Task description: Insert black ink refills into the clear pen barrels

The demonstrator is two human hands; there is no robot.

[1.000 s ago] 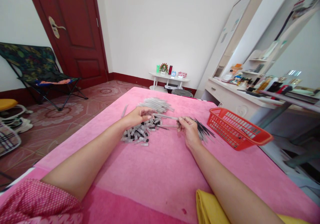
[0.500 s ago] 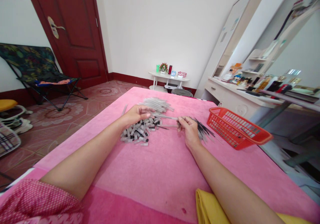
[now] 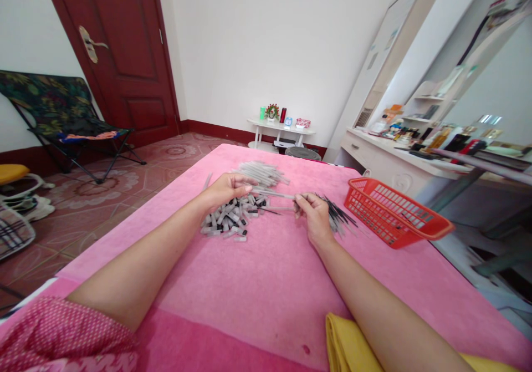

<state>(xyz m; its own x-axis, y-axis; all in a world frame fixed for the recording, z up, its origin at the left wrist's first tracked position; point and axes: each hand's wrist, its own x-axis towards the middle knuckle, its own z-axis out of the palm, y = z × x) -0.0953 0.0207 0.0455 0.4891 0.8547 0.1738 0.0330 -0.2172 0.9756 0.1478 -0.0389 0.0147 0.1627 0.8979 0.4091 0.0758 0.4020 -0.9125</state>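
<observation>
My left hand pinches the left end of a thin grey pen barrel above the table. At the barrel's other end, the thumb and fingers of my right hand close on it. A second slim grey pen piece sticks out leftward from under my right fingers, near a dark, thin tip. Below my left hand lies a heap of short clear and black pen caps. Behind it is a pile of translucent grey barrels. Thin black refills lie fanned out beside my right hand, which partly hides them.
A red plastic basket stands at the right of the pink-covered table. Folded yellow cloth lies under my right forearm. Farther off are a dressing table with bottles, a low white shelf and a folding chair.
Both hands stay almost where they were, still on the barrel. Only slight finger movement shows.
</observation>
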